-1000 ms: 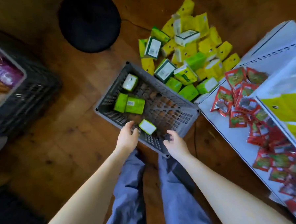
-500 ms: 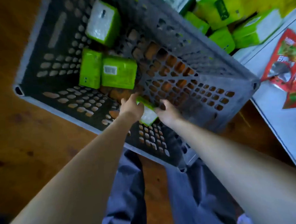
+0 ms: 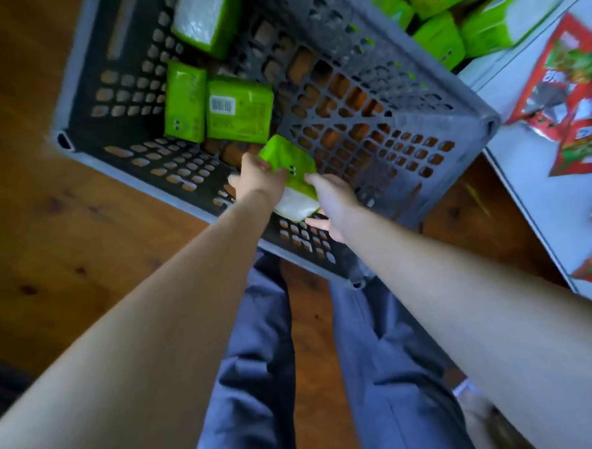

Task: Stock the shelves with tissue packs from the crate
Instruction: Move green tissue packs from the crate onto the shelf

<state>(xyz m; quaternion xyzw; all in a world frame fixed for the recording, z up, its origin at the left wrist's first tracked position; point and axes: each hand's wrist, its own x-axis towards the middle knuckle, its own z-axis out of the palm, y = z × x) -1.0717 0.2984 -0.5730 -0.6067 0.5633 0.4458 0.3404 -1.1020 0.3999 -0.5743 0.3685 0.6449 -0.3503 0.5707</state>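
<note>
Crate (image 3: 403, 143): three tissue packs (image 3: 239, 114); hands (image 3: 258, 181) (image 3: 332, 196) grip fourth pack (image 3: 287, 159).

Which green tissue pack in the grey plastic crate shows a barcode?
The flat green tissue pack beside the narrower green pack; its white barcode label faces up. Neither that neighbour, the held pack nor the far pack shows one.

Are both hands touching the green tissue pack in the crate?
Touching. The head view shows the left hand gripping one side of the green tissue pack and the right hand holding the other.
</note>
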